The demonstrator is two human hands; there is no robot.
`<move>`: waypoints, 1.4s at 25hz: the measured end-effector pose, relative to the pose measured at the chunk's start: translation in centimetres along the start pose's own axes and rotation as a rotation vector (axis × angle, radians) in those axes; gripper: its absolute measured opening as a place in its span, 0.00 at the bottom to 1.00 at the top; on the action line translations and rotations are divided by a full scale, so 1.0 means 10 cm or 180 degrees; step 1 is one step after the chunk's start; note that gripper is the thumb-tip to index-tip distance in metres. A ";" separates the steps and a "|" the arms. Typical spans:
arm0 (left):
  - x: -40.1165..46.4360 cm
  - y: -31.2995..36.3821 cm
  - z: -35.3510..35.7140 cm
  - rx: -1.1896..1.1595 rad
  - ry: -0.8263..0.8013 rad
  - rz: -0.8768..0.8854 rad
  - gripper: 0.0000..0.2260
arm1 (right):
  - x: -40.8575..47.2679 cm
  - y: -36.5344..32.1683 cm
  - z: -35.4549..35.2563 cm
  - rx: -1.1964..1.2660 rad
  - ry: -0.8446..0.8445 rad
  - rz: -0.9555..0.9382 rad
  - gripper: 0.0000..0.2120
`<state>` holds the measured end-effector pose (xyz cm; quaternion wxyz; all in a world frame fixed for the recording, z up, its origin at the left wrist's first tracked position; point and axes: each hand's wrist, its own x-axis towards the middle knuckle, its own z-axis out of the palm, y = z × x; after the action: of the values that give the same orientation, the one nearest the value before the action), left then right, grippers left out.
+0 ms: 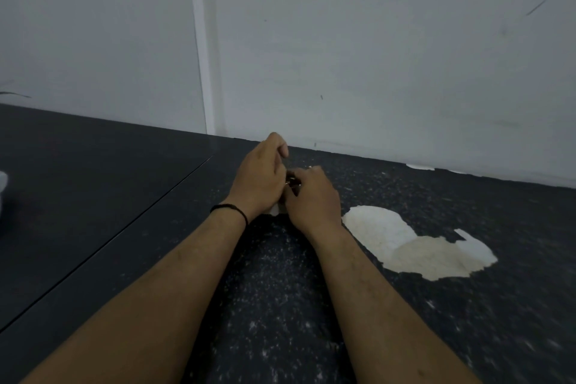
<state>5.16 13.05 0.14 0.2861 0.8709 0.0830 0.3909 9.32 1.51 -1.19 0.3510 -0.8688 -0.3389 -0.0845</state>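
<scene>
My left hand (260,179) and my right hand (313,198) are pressed together over the dark tabletop (274,284), fingers curled. Between them a small shiny metal object (292,181) shows only as a glint; both hands seem to pinch it, and what it is cannot be made out. A small white piece (275,209) peeks out under the heel of my left hand. A black band (232,210) circles my left wrist.
A large pale patch (414,243), where the dark surface has peeled off, lies right of my right hand. The white wall (374,56) rises just behind the hands. A seam (124,227) splits the table; a white object (2,187) sits at the left edge.
</scene>
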 end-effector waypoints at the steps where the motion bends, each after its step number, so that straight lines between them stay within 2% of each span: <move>1: 0.00 -0.01 0.00 -0.0122 0.0030 -0.0093 0.12 | 0.00 0.01 0.00 -0.0068 -0.0025 -0.0010 0.14; 6: 0.01 0.02 0.01 -0.0340 0.0126 -0.0128 0.14 | -0.01 0.00 0.01 -0.0104 0.0111 0.0001 0.11; 9: -0.03 -0.03 0.03 -0.0266 0.0226 -0.0297 0.14 | -0.02 -0.01 0.00 -0.0283 0.0421 0.0218 0.07; 11: -0.05 -0.15 0.04 0.0163 -0.0070 -0.0431 0.20 | -0.01 0.02 -0.05 -0.0325 0.0701 0.0568 0.06; 13: -0.08 -0.22 0.07 0.0823 -0.0638 -0.0617 0.24 | 0.00 0.07 -0.09 -0.0265 0.0807 0.0843 0.08; 18: -0.01 0.04 0.08 0.2093 -0.1201 -0.0505 0.14 | -0.05 0.11 -0.27 0.0363 0.0554 0.1153 0.08; 21: 0.02 0.40 0.06 0.2793 -0.1539 -0.0493 0.13 | -0.20 0.15 -0.53 -0.0068 0.0392 0.1093 0.09; 25: -0.43 0.92 0.31 0.2223 -0.1221 -0.0285 0.12 | -0.66 0.49 -1.12 -0.1489 0.0227 0.0899 0.15; 27: -0.72 1.22 0.46 0.1932 -0.1100 -0.0170 0.12 | -0.95 0.68 -1.48 -0.1771 0.0020 0.0923 0.16; 29: -0.97 1.59 0.60 0.1590 -0.1015 -0.0071 0.12 | -1.28 0.86 -1.87 -0.1756 -0.0118 0.1041 0.17; 31: -1.19 2.04 0.79 0.1336 -0.1024 0.0137 0.12 | -1.69 1.05 -2.24 -0.1599 -0.0036 0.1208 0.16; 35: -1.80 3.10 1.18 0.0971 -0.1255 0.0654 0.10 | -2.71 1.41 -2.93 -0.1304 0.0778 0.1575 0.13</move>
<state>-1.00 -24.22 -0.04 0.1210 0.9671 -0.0051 0.2238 0.58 -39.76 2.25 0.2171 -0.9606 -0.0493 -0.1665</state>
